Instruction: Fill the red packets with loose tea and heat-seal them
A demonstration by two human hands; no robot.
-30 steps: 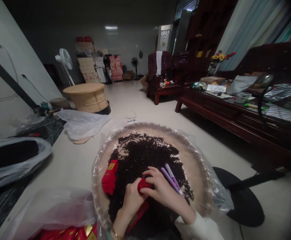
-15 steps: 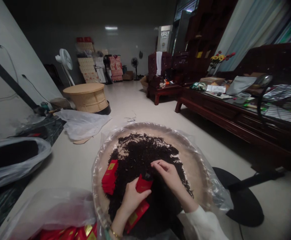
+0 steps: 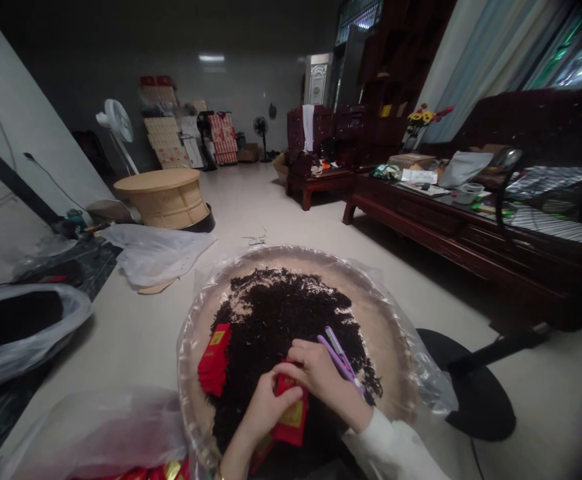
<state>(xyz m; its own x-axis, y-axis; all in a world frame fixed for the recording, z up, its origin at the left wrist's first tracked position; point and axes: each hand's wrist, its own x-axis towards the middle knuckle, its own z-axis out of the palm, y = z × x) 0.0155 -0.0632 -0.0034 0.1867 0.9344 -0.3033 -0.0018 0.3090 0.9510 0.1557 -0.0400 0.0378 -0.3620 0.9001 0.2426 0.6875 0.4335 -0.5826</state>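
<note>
My left hand (image 3: 263, 408) grips a red packet (image 3: 291, 421) with a gold label, thumb across its front. At the packet's top edge, the fingers of my right hand (image 3: 318, 370) are closed on it. Both hands are over dark loose tea leaves (image 3: 275, 307), spread in a wide round tray (image 3: 187, 367) lined with clear plastic. Part of another red packet (image 3: 261, 455) shows beneath the left hand. Several red packets (image 3: 215, 361) lie stacked at the tray's left side. Just beyond my right wrist lies a purple hair straightener (image 3: 339, 357), its arms apart.
On the left are a plastic-lined container of dark material (image 3: 15, 320) and a bag of red packets (image 3: 161, 470). A round wooden drum (image 3: 163, 200) and a plastic sheet (image 3: 158, 253) occupy the floor ahead. A black stand base (image 3: 471, 387) and a long low table (image 3: 441, 233) stand right.
My right hand has moved from above the leaves to the packet's top and closed there. The packet now shows its gold label. The straightener has come into view, and the camera has shifted slightly.
</note>
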